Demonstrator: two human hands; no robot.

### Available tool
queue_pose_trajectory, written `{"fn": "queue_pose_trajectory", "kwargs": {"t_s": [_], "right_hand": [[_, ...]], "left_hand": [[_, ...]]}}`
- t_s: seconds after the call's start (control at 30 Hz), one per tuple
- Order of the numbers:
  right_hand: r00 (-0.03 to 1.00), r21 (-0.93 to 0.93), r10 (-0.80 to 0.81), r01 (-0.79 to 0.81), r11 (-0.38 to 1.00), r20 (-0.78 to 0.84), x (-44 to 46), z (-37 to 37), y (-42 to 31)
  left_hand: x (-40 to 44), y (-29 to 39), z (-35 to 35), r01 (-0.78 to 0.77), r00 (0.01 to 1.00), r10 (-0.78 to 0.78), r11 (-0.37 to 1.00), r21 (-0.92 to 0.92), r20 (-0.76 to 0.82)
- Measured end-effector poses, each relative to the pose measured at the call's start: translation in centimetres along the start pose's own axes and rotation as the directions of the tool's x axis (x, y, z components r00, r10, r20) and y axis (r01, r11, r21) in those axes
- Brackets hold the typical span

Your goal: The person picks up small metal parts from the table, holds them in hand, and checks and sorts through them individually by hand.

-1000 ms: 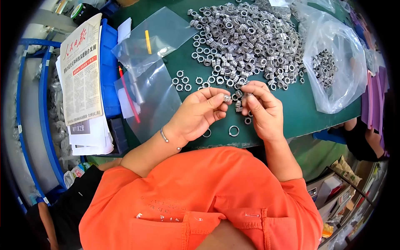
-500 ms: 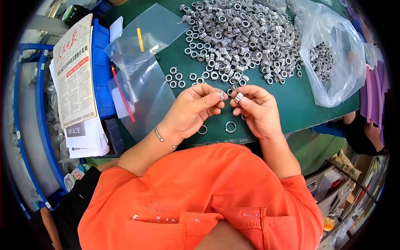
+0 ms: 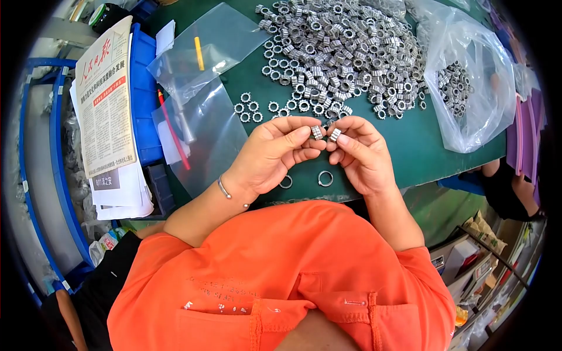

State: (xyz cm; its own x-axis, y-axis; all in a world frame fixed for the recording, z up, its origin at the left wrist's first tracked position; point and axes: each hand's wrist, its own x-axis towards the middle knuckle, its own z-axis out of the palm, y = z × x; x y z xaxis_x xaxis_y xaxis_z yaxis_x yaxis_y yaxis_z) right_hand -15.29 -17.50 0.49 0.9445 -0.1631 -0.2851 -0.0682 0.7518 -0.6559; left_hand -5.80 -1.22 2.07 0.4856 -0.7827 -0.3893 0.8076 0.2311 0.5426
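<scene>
My left hand (image 3: 272, 146) pinches a small toothed metal ring (image 3: 317, 133) between thumb and fingertips. Close beside it, my right hand (image 3: 367, 153) is closed on a second toothed ring (image 3: 335, 134) of the same kind. The two rings are held sideways, a small gap apart, above the green tabletop (image 3: 374, 187). On the table below my hands lie a thin plain ring (image 3: 325, 178) and another thin ring (image 3: 285, 182), partly hidden by my left hand. Several loose toothed rings (image 3: 249, 107) sit beyond my left hand.
A large heap of toothed rings (image 3: 351, 52) covers the table's far side. To its right stands a clear plastic bag (image 3: 468, 126) with more inside. At left are plastic sheets (image 3: 216, 128), a red pen (image 3: 174, 131), a yellow stick (image 3: 199, 54), a blue bin (image 3: 143, 99) and a newspaper (image 3: 105, 111).
The toothed ring in my left fingers has turned, so more of its toothed side shows. My hands have otherwise barely moved, and the whole view has shifted slightly.
</scene>
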Motion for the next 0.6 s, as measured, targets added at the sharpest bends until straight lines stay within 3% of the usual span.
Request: {"fn": "queue_pose_trajectory", "kwargs": {"t_s": [0.27, 0.37, 0.43, 0.5, 0.53, 0.6], "right_hand": [[0.998, 0.028, 0.016, -0.015, 0.999, -0.059, 0.0, 0.8, -0.5], [0.999, -0.038, -0.032, 0.033, 0.999, 0.004, -0.1, 0.7, -0.4], [0.996, -0.285, 0.057, -0.072, 0.956, -0.061, -0.6, 0.9, -0.6], [0.998, -0.371, -0.025, 0.001, 0.928, -0.061, -0.5, 1.5, 0.0], [0.993, -0.455, -0.116, 0.100, 0.885, -0.007, -0.4, 1.4, 0.4], [0.975, -0.553, -0.212, 0.216, 0.805, 0.072, -0.4, 1.3, 0.5]], "left_hand": [[0.0, 0.1, 0.0, 0.019, 0.998, -0.018, 1.000, 0.005, -0.059], [-0.1, -0.1, 0.1, -0.002, 0.997, 0.006, 0.999, 0.052, -0.071], [-0.1, -0.3, 0.1, -0.024, 0.996, 0.033, 0.994, 0.107, -0.080], [-0.1, -0.6, 0.0, -0.158, 0.984, 0.178, 0.916, 0.370, -0.019], [-0.1, -0.6, 0.1, -0.158, 0.984, 0.178, 0.916, 0.370, -0.019], [-0.1, -0.7, 0.2, -0.329, 0.932, 0.360, 0.783, 0.528, 0.048]]}}
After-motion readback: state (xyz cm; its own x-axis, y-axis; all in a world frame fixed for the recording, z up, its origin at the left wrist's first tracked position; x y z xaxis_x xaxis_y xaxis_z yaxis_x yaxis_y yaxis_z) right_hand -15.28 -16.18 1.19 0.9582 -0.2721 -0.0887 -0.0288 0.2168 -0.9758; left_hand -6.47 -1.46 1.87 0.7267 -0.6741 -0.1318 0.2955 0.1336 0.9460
